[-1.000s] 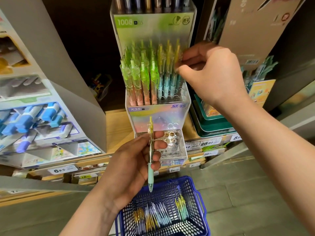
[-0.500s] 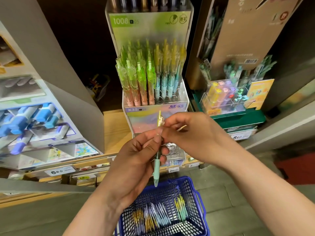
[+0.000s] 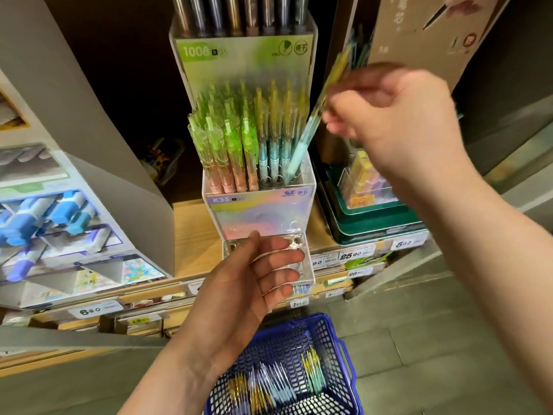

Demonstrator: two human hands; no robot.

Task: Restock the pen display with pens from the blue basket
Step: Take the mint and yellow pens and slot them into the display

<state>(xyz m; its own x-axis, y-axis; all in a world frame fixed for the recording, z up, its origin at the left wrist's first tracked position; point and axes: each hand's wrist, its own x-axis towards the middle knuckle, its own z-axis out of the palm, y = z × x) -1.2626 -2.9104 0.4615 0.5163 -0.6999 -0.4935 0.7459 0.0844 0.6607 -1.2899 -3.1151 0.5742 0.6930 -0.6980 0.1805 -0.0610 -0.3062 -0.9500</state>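
Observation:
The clear tiered pen display (image 3: 257, 205) stands on the wooden shelf, its upper tier packed with green-and-pink pens and yellow-and-teal pens. My right hand (image 3: 398, 127) pinches a yellow-and-mint pen (image 3: 302, 148), tilted, its tip down in the tier's right end. My left hand (image 3: 251, 283) hangs open, palm up, holding nothing, in front of the display's lowest clear tray. The blue basket (image 3: 287, 333) sits on the floor below, with several pens lying in it.
A grey cardboard stand of blue and purple markers (image 3: 59, 217) fills the left. A green tray holding a clear box of pastel items (image 3: 368, 187) is right of the display. Price labels (image 3: 353, 254) line the shelf edge. Grey floor tiles lie to the right.
My right hand took the pen from my left hand and lifted it up to the display's upper tier. My left hand has opened and holds nothing now.

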